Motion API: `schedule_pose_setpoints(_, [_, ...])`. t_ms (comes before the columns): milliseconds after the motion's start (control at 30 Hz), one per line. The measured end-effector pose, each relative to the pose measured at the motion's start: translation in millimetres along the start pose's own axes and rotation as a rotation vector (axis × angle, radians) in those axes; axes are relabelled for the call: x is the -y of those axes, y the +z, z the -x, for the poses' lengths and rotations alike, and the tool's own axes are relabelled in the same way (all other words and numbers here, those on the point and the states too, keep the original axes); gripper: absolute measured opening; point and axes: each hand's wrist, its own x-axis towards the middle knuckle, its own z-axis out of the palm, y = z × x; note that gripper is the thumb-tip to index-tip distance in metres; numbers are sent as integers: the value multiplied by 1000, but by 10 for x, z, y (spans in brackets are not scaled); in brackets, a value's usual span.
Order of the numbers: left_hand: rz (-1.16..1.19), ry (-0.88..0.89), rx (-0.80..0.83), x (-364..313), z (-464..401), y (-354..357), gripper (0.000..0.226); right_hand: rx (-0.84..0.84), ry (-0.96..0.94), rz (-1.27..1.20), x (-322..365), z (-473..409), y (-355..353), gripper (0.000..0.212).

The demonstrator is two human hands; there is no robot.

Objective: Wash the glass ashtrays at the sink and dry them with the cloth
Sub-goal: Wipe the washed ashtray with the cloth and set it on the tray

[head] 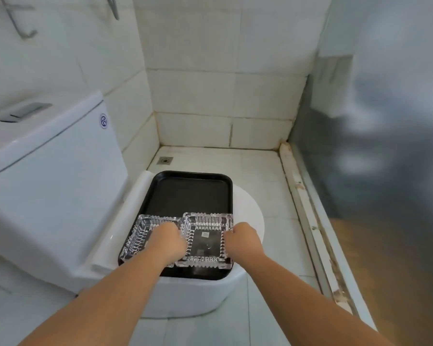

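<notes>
Head view: two square, ribbed glass ashtrays — left ashtray, right ashtray — touching on smooth black tray atop white toilet lid. Left hand, right hand — fingers curled over ashtray rims.

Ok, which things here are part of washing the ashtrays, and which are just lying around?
Part of the job:
left ashtray, gripped by the left hand
right ashtray, gripped by the right hand
black tray under both

Just there:
toilet lid
toilet tank
floor drain
</notes>
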Motion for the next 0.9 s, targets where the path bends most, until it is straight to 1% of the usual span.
schedule_pose_setpoints(67, [-68, 24, -40, -18, -101, 108, 28, 13, 9, 72, -55, -106, 68, 30])
schedule_pose_setpoints(133, [-118, 26, -41, -40, -151, 167, 18, 22, 9, 138, -64, -167, 113, 27])
schedule_pose_setpoints(200, [-165, 30, -32, -42, -188, 215, 16, 26, 1, 199, -49, -202, 147, 23])
schedule_pose_setpoints(300, [-203, 15, -25, -21, -235, 247, 13, 27, -18, 232, -26, -237, 212, 27])
schedule_pose_setpoints(367, [-222, 0, -13, -27, -269, 265, 17, 24, -23, 248, -39, -259, 239, 21])
schedule_pose_setpoints(433, [-258, -20, -3, -34, -289, 293, 30, 20, -26, 274, -54, -259, 259, 8])
schedule_pose_setpoints(467, [-279, -27, 1, -33, -292, 314, 35, 11, -30, 287, -59, -251, 271, 9])
schedule_pose_setpoints(533, [-310, -38, 11, -28, -285, 358, 42, -13, -33, 299, -63, -231, 292, 18])
schedule_pose_setpoints(633, [-321, -33, 2, -17, -288, 405, 46, -38, -30, 321, -65, -210, 299, 31])
schedule_pose_setpoints(700, [-287, -29, 0, -12, -277, 391, 41, -25, -30, 342, -52, -193, 279, 34])
schedule_pose_setpoints(767, [-195, -28, 9, 13, -274, 326, 30, -10, -19, 339, -24, -174, 224, 30])
schedule_pose_setpoints(867, [-27, -5, 42, 77, -268, 67, 6, -4, -15, 264, 66, -152, 69, 17])
schedule_pose_setpoints(900, [30, -2, 36, 99, -247, -55, 7, 6, -23, 211, 113, -130, -4, 9])
